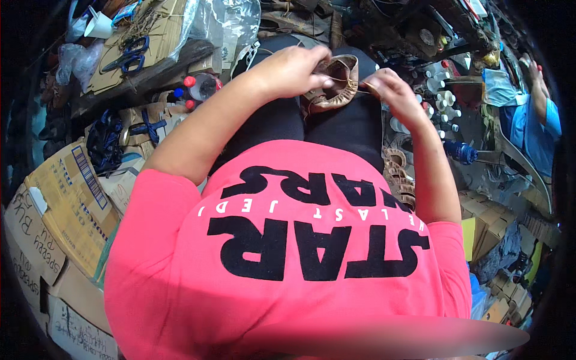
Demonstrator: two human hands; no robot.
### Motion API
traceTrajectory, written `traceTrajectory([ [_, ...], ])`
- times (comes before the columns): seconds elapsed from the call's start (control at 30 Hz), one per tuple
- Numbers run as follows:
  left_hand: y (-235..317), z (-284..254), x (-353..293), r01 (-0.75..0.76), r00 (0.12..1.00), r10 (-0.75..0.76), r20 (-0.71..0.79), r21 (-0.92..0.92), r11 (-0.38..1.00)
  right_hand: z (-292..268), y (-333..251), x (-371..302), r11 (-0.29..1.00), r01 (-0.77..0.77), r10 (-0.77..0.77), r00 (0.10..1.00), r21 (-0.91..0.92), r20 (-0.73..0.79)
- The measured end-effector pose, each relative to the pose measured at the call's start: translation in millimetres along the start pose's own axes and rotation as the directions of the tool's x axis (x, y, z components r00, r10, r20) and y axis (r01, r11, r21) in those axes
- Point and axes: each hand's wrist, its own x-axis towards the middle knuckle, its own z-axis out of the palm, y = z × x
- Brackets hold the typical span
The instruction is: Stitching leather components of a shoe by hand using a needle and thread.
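Cluttered workshop floor is surrounding the seated person, cardboard boxes (66, 198) stacking up at lower left and more boxes (498, 231) sitting at right; what is inside them cannot be told. Blue-handled scissors (129, 55) are lying on flattened cardboard at upper left, a clear plastic bottle with a red cap (201, 86) is lying on its side just beside the left forearm, and a cluster of small white bottles (444, 99) is standing on the floor at upper right. A second person in a blue sleeve (540, 114) is sitting at the far right edge. A tan leather shoe (336, 87) is resting on the lap, on black trousers near the knees, its opening facing up; its long axis is running roughly away from the body, tilted slightly left, though which end is the toe cannot be told. The left hand (294, 71) is closing on the shoe's left rim, fingers pinched together on the leather. The right hand (393, 90) is gripping the shoe's right edge, fingers curled shut around something thin there. A brown strappy sandal (401, 177) is lying beside the right thigh.
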Motion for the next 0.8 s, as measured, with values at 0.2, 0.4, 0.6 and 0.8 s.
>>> traceTrajectory([
  [0.2,-22.5,-38.9,-22.9,0.099,0.976,-0.072,-0.207,0.127,0.987,-1.4,54.2,10.6,0.986,0.107,-0.153,0.881,-0.126,-0.448],
  [0.4,-5.9,-25.7,-0.5,-0.102,0.990,-0.116,-0.084,-0.981,-0.166,2.4,42.1,20.8,-0.065,0.255,0.266,0.936,0.965,-0.230],
  [0.6,-61.4,-21.1,-6.9,-0.027,0.866,-0.492,0.086,-0.975,-0.220,-4.5,55.9,-9.6,0.126,0.074,0.246,0.964,0.989,-0.103],
  [0.8,-122.7,-64.1,-47.6,0.257,0.857,-0.493,-0.149,-0.705,0.661,-41.5,88.9,-35.5,0.605,-0.236,0.365,0.931,0.760,-0.001],
])
